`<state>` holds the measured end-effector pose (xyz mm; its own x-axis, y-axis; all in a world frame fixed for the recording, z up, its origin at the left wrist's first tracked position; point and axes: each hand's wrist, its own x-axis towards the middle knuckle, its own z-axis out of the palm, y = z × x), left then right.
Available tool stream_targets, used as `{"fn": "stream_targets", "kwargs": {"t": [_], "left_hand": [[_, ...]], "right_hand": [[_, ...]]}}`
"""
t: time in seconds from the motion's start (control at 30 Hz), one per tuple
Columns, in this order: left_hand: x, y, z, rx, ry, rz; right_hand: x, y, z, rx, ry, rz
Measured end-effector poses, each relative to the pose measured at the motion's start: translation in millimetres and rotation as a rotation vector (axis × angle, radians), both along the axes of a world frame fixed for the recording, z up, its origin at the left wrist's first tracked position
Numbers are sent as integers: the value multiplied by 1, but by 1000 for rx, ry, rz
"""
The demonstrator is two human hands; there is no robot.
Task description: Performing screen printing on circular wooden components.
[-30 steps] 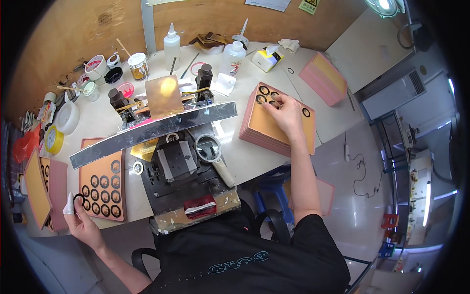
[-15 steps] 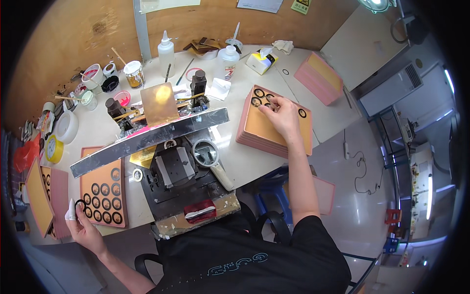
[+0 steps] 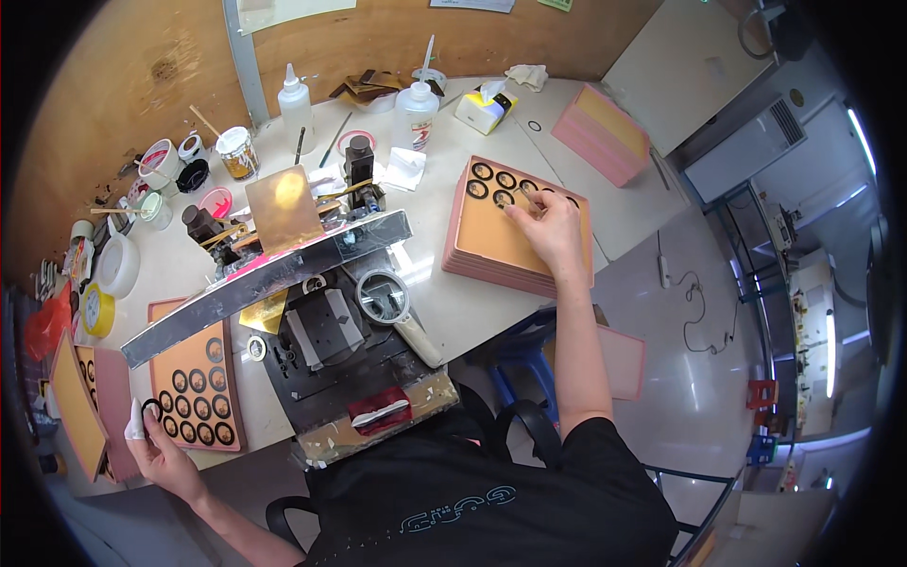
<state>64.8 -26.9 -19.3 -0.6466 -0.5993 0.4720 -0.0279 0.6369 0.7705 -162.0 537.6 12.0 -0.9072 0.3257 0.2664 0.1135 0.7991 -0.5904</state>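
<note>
My left hand [image 3: 168,461], with white covers on its fingertips, pinches a black ring [image 3: 151,408]. Beside it lies an orange-lined pink tray [image 3: 177,340] with rows of black rings [image 3: 202,408]. My right hand [image 3: 553,230] is over the top pink tray [image 3: 487,231] of a stack, its thumb and forefinger drawn together. Near those fingertips is a black ring [image 3: 504,199]; whether they hold it or something smaller is hidden. Other black rings [image 3: 482,171] line that tray's far side, partly covered by my hand.
Between the trays stands a black fixture [image 3: 326,331] with a long dark bar [image 3: 274,283] and a magnifying glass [image 3: 383,298]. Behind are squeeze bottles [image 3: 296,104], a paint can [image 3: 236,154] and a tissue box [image 3: 486,109]. More pink trays [image 3: 600,134] are stacked far right.
The view has shifted slightly. Over its tray, my right hand has moved a little to the right, uncovering more rings at the far left. My left hand still holds its ring.
</note>
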Motion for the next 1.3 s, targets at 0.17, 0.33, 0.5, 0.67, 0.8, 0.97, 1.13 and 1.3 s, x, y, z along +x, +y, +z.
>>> {"fn": "stream_targets", "kwargs": {"t": [0.17, 0.33, 0.5, 0.67, 0.8, 0.97, 1.13, 1.3], "left_hand": [[1, 0, 2, -22, -1, 21], [6, -1, 3, -23, 1, 33], [7, 4, 7, -53, -1, 30], [6, 9, 5, -100, 13, 12], [10, 10, 8, -123, -20, 79], [5, 15, 9, -239, 3, 91], [16, 30, 24, -286, 150, 54], [42, 41, 25, -168, 199, 134]], "right_hand": [[-4, 2, -8, -47, 50, 12], [-2, -6, -1, -36, 33, 25], [5, 3, -9, -30, 153, 59], [32, -8, 2, -99, 215, 82], [70, -40, 3, -208, 177, 236], [115, -90, -11, -516, 158, 331], [110, -76, -49, -183, 250, 598], [26, -153, -67, -363, 391, 879]]}}
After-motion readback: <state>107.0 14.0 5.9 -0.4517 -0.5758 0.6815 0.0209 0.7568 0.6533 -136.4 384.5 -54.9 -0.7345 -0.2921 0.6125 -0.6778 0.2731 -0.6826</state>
